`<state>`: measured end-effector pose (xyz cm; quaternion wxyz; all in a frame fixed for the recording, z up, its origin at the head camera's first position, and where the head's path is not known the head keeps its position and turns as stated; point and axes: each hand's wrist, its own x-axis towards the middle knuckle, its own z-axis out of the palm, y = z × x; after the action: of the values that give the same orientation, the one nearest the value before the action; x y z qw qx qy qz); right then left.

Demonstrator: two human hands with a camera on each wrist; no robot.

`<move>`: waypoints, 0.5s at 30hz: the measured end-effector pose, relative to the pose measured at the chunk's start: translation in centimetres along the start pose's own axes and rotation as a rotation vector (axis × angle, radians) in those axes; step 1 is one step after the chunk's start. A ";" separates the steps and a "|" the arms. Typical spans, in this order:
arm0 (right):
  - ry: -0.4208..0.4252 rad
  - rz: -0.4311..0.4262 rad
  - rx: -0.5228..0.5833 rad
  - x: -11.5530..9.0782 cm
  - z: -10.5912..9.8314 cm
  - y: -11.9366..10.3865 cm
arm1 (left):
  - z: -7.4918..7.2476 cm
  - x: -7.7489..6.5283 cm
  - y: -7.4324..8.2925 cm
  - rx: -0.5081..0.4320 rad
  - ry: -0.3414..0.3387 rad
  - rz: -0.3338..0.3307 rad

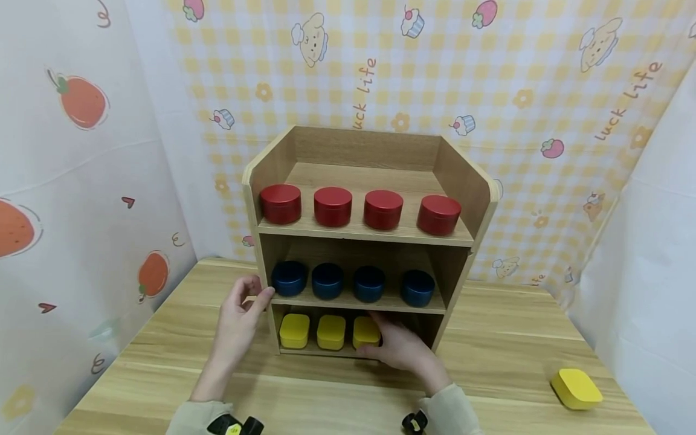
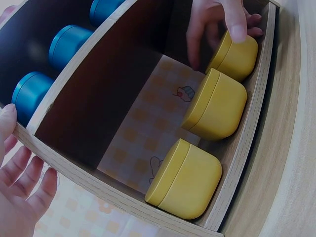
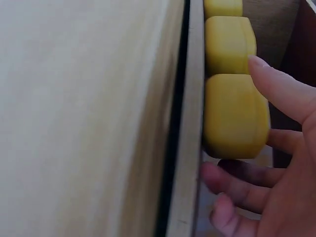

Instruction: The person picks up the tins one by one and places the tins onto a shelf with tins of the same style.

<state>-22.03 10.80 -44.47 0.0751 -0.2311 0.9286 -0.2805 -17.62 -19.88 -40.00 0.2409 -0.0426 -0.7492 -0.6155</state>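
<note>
A small wooden shelf unit [image 1: 359, 237] stands on the table with three levels. My right hand [image 1: 399, 343] reaches into the bottom level and grips the rightmost yellow tin [image 1: 365, 331] there, thumb on one side and fingers round the other. Two more yellow tins [image 1: 330, 332] sit in line to its left. At the unit's left side, my left hand [image 1: 239, 313] touches the front edge with its thumb [image 2: 7, 121], its other fingers loose beside the outer face. Close to that thumb is the leftmost blue tin [image 1: 289, 278].
Several blue round tins [image 1: 370, 284] line the middle level, and several red round tins [image 1: 332, 207] the top one. Another yellow tin [image 1: 577, 389] lies on the table [image 1: 505, 338] at far right. Patterned cloth [image 1: 370, 78] hangs behind the unit.
</note>
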 end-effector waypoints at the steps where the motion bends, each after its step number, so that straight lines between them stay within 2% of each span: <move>1: -0.005 0.008 -0.009 -0.1 -0.1 -0.1 | 0.0 0.0 0.0 0.001 0.000 -0.003; 9: -0.063 0.018 -0.042 -1.2 -1.6 -0.9 | -0.1 -0.1 0.0 0.001 0.002 -0.009; 15: -0.077 -0.025 -0.038 -2.4 -2.9 -0.7 | 0.0 0.0 -0.1 0.005 -0.001 -0.005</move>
<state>-20.44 12.82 -41.67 0.1027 -0.2547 0.9272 -0.2547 -17.65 -19.94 -40.10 0.2391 -0.0402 -0.7508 -0.6144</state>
